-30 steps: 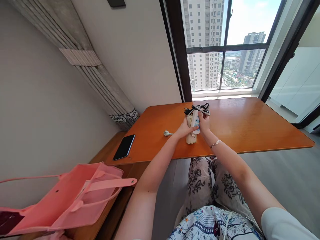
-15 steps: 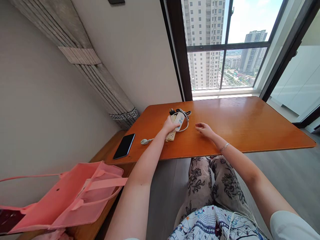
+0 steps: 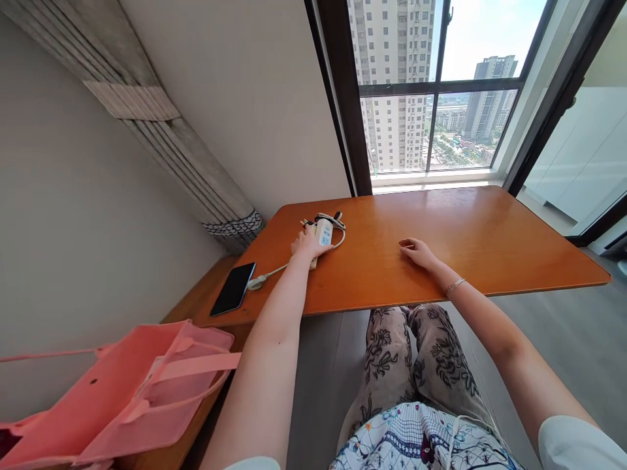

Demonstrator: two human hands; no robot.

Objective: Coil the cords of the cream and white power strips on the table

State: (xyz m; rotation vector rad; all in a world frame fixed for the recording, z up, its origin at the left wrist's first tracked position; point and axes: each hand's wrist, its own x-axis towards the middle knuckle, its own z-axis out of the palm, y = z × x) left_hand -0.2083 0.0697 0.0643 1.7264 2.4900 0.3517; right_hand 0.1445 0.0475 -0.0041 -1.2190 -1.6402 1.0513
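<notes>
Power strips (image 3: 322,233) farther left, right hand (image 3: 416,252) off.

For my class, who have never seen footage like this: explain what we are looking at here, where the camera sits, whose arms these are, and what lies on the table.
There is no machine here. A person wears one camera on the head, looking forward and down, so both arms reaching into the picture are that person's own; their patterned trousers show below.

The left hand grips a bundle of power strips, white and cream, with cables coiled around it, at the table's left side. One white cord trails from it to a plug lying near the table edge.

The right hand, a bracelet on its wrist, rests open on the orange wooden table and holds nothing.

A dark phone lies at the table's left corner. A pink bag sits lower left, off the table.
</notes>
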